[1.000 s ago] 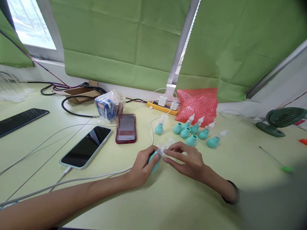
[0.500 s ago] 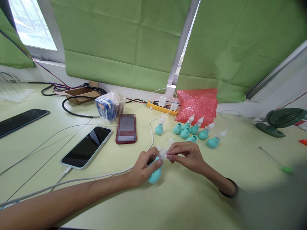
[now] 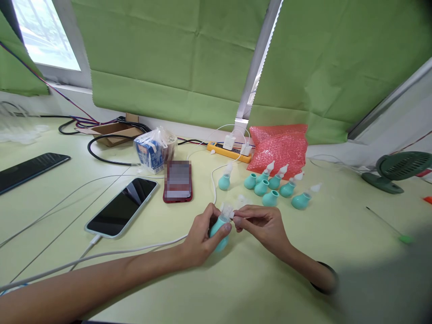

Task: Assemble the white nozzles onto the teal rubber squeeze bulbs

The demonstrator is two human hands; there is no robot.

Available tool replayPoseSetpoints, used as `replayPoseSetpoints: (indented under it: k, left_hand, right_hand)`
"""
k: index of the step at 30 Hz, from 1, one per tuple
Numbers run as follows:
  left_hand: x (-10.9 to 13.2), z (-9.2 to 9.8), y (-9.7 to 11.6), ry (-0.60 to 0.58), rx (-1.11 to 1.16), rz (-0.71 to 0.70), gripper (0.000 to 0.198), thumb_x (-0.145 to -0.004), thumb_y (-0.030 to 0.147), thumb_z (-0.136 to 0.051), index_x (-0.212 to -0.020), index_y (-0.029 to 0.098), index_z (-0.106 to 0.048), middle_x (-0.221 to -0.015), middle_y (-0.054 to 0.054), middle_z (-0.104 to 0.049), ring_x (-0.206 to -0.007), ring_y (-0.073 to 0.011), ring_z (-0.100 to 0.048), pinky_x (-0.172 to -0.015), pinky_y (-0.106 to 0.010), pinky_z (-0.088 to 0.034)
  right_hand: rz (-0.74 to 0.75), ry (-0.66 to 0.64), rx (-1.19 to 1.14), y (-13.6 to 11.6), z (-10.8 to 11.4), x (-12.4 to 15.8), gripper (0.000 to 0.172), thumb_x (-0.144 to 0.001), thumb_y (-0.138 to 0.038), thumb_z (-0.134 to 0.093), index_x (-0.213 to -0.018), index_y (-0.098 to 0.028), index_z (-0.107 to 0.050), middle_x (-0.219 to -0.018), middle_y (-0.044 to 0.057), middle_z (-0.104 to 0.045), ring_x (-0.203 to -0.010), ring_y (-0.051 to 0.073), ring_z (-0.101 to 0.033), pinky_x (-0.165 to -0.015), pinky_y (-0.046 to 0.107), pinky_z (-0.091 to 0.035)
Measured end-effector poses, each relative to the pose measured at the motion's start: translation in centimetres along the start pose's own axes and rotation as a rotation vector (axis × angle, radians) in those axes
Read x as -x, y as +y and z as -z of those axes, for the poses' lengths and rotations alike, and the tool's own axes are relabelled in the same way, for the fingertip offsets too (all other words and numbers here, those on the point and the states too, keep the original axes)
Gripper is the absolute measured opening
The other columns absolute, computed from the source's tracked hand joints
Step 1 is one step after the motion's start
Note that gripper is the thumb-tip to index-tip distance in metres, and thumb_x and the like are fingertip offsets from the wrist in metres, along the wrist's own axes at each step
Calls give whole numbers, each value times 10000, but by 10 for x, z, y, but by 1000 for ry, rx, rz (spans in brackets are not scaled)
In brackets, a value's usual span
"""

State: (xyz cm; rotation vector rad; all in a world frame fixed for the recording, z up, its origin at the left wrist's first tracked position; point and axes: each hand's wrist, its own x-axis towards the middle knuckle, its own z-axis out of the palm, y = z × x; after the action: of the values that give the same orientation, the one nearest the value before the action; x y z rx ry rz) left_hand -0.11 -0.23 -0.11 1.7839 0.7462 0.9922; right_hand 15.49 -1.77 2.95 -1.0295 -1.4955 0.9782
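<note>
My left hand [image 3: 202, 236] is wrapped round a teal squeeze bulb [image 3: 222, 245], the kind seen on a nasal aspirator, tilted a little to the right. A clear plastic collar [image 3: 227, 210] sits at the bulb's mouth. From the right, my right hand [image 3: 265, 225] pinches a small translucent piece [image 3: 232, 215] at the side of that collar; the fingertips hide part of it. Just beyond my right fingers, a loose translucent part [image 3: 242, 199] lies on the table. Farther back stand several more teal bulbs [image 3: 270, 198], some with white pointed tips and some with bare mouths.
A pink bubble-wrap bag [image 3: 278, 146] lies behind the bulbs, beside a yellow power strip [image 3: 227, 151]. A white-edged phone [image 3: 122, 208], a red phone [image 3: 177, 181] and a white cable [image 3: 151, 246] are to the left. A green fan [image 3: 403, 166] stands right.
The bulb in my left hand has come slightly up and more upright. My right fingers have shifted a little lower against the collar, and the bare-mouthed bulb behind them shows more fully.
</note>
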Motion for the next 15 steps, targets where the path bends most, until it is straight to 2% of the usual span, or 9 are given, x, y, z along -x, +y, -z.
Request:
replayPoseSetpoints:
  k: [5, 10, 15]
  left_hand:
    - [1, 0, -2, 9, -43, -34, 210, -781, 357, -433, -734, 187, -318, -590, 37, -416, -523, -99, -368, -497, -219, -288]
    - [2, 0, -4, 38, -189, -77, 198, -770, 336, -444, -704, 186, -335, -559, 53, -340, -499, -92, -312, -496, -221, -273]
    - [2, -3, -6, 68, -255, -72, 185, -763, 326, -459, -716, 188, -345, -556, 51, -388, -487, -91, -343, -496, -219, -288]
  right_hand:
    - [-173, -49, -3, -8, 1, -2, 144, -639, -282, -632, -593, -149, -661, -508, 9, -565, -465, 99, -498, -484, 252, -472]
    - [-215, -106, 26, -4, 6, -4, 187, -641, -314, -630, -590, -135, -642, -502, 13, -566, -442, 84, -479, -461, 227, -447]
    - [-229, -93, -7, -3, 5, -4, 173, -605, -299, -659, -591, -132, -615, -520, 6, -570, -419, 78, -483, -427, 216, -433]
